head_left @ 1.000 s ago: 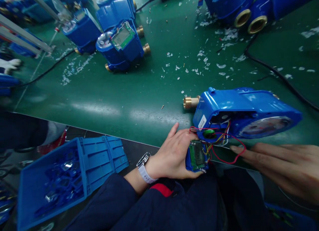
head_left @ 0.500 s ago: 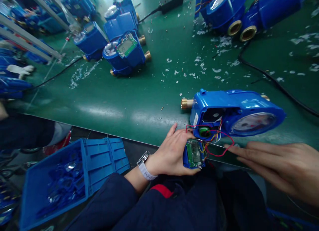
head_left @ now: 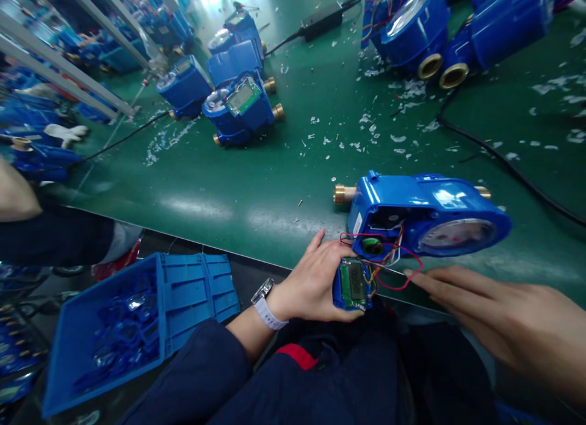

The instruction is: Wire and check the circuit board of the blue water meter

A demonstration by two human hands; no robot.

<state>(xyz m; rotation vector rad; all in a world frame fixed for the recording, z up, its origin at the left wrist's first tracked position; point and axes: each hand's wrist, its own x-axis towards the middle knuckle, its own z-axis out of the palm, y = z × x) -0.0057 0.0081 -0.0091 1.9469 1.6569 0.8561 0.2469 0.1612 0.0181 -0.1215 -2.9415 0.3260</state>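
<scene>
A blue water meter [head_left: 425, 214] with brass ends lies on its side near the front edge of the green table [head_left: 256, 187]. Its housing is open and red and coloured wires [head_left: 394, 269] run out of it. They lead to a small blue display module [head_left: 351, 284] with a green screen, which my left hand [head_left: 315, 284] grips at the table edge. My right hand [head_left: 499, 324] reaches in from the right, its fingers stretched out flat, its fingertips close to the red wire loop and holding nothing.
Several more blue meters [head_left: 238, 101] stand at the back left, others [head_left: 439, 28] at the back right. A black cable [head_left: 503, 159] crosses the right side, white scraps litter the table. A blue crate [head_left: 132, 327] of parts sits below left. Another person's arm [head_left: 27, 217] is at the left edge.
My view has shifted a little. My left hand keeps hold of the display module, and my right hand has stayed by the red wire with its fingers extended.
</scene>
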